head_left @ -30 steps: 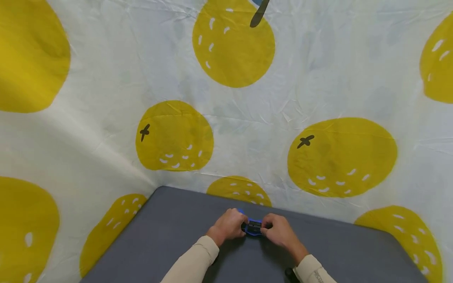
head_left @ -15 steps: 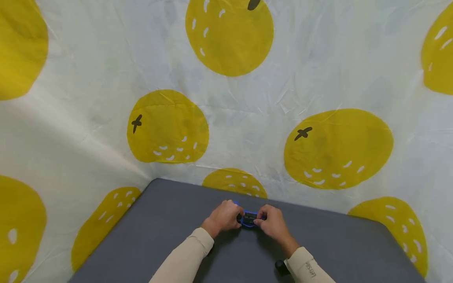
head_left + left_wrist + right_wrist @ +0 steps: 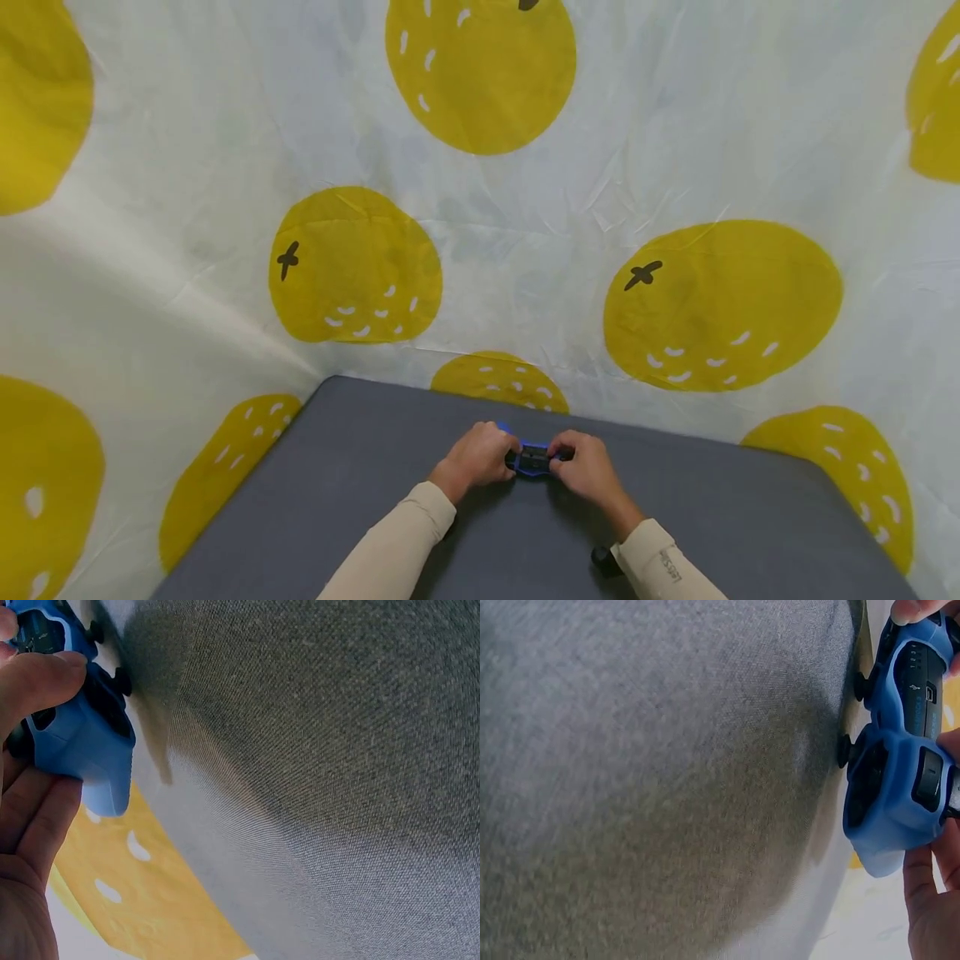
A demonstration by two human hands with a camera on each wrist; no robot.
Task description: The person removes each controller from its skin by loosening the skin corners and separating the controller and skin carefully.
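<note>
Fingers [image 3: 56, 817]: barely moved over the past second, though the head view has tilted, lifting the background within it.
Left hand [image 3: 480, 457]: grips one end of a blue game controller [image 3: 534, 460], thumb on one side, fingers on the other.
Right hand [image 3: 588, 471]: pinches the opposite end, a matching hold that probably keeps it level.
Controller: between both hands, apparently just above the table [image 3: 375, 450], thumbsticks [image 3: 845, 751] facing down, port [image 3: 930, 693] edge turned toward the person; holding the ends presumably leaves that edge uncovered.
Sleeves [image 3: 393, 546]: pale; a black object [image 3: 603, 561] beside the right cuff cannot be identified.
Table: grey, shadowed beneath the hands.
Wall cloth [image 3: 517, 250]: fruit-printed, hung behind, perhaps as screening.
</note>
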